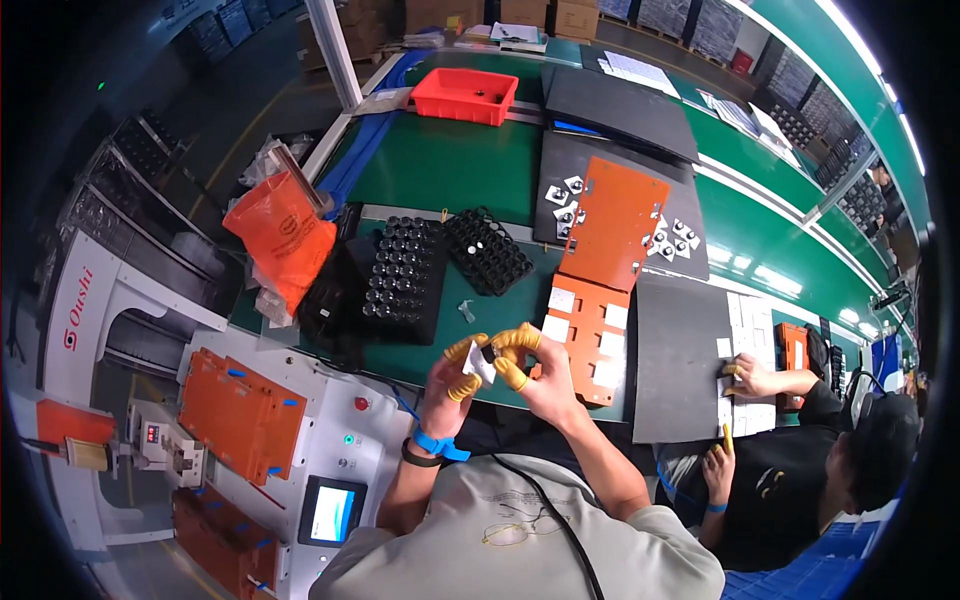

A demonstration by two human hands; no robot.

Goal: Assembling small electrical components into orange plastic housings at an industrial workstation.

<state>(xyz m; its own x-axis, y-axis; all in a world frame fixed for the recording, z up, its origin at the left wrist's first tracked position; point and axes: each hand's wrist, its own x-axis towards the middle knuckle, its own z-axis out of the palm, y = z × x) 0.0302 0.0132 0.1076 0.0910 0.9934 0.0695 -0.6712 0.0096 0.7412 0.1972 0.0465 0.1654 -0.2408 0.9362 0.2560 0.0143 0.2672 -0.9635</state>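
Close in front of my chest, both hands wear yellow finger cots. My left hand [447, 388] pinches a small white piece [478, 364], and my right hand [535, 368] closes its fingertips on a black part [489, 353] against that piece. Exactly how the two fit together is hidden by the fingers. Beyond my hands stands a black tray [405, 270] with rows of clear round parts. Right of it lies a tilted black tray [488, 252] with round pockets. An orange fixture plate [588, 335] with white squares lies beside my right hand, its orange lid [617, 215] beyond.
White squares with black round parts [677, 238] lie on the dark mat. A red bin [464, 97] stands at the back, an orange bag [283, 238] to the left. A machine with a screen [332, 512] stands at lower left. A co-worker [780, 470] works at right.
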